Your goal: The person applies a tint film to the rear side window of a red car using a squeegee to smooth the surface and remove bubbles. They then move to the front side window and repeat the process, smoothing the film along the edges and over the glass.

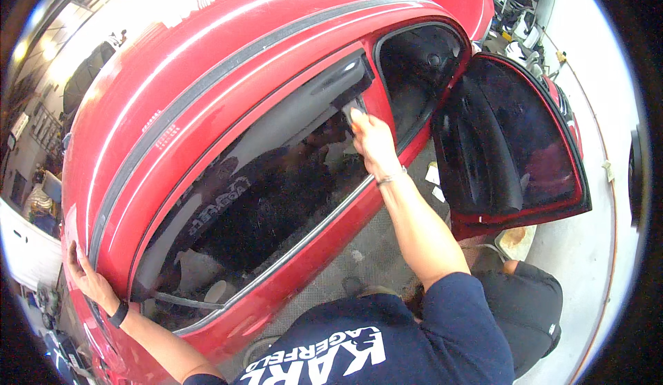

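Note:
My right hand (375,143) is closed around a small dark tool with an orange part (356,124); its kind is too small to make out. The tool is at the rear part of the dark side window (276,198) of a red car. Along that window's upper edge runs a glossy dark strip (345,81), just above the tool. My left hand (92,281) rests on the red bodywork near the window's front corner. Its fingers are stretched out and nothing is in them.
An open red tailgate (518,143) with dark glass stands at the right. The car's red roof (228,33) curves across the top, with a black trim strip (262,40) along it. Assorted parts (521,33) are piled by the white wall (587,81).

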A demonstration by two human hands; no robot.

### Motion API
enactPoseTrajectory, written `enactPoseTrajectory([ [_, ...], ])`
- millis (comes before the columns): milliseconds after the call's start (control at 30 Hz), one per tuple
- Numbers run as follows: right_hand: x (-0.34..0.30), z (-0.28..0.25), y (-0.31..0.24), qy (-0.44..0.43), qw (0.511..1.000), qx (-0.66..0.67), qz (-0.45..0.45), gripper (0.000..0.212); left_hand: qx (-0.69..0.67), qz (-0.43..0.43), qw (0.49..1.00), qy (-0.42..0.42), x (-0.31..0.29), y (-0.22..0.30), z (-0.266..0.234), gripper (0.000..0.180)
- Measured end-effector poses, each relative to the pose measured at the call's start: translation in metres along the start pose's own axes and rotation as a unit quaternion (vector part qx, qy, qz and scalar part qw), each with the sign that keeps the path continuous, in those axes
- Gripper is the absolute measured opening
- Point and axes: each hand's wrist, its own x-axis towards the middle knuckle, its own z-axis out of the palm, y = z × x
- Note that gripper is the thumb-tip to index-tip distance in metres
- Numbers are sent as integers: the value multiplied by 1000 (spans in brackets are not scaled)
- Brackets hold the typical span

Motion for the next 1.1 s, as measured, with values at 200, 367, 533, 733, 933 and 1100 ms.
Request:
enactPoseTrajectory([
  [200, 3, 0, 3, -10, 1000, -14, 23, 29, -33, 4, 999, 9, 2, -7, -3, 42],
  [367, -18, -10, 14, -8, 998, -49, 30, 33, 3, 15, 1000, -5, 0, -3, 1, 43],
  [533, -4, 18, -12, -36, 998, -45, 18, 31, -19, 19, 1000, 4, 2, -8, -1, 43],
  [733, -31, -4, 24, -23, 997, -61, 45, 33, -7, 16, 1000, -10, 3, -9, 3, 43],
  [933, -9, 27, -3, -60, 998, -26, 25, 32, -20, 13, 1000, 1, 2, -3, -3, 43],
  [1100, -33, 6, 14, -31, 995, -58, 69, 33, -38, -4, 999, -1, 3, -6, 1, 43],
])
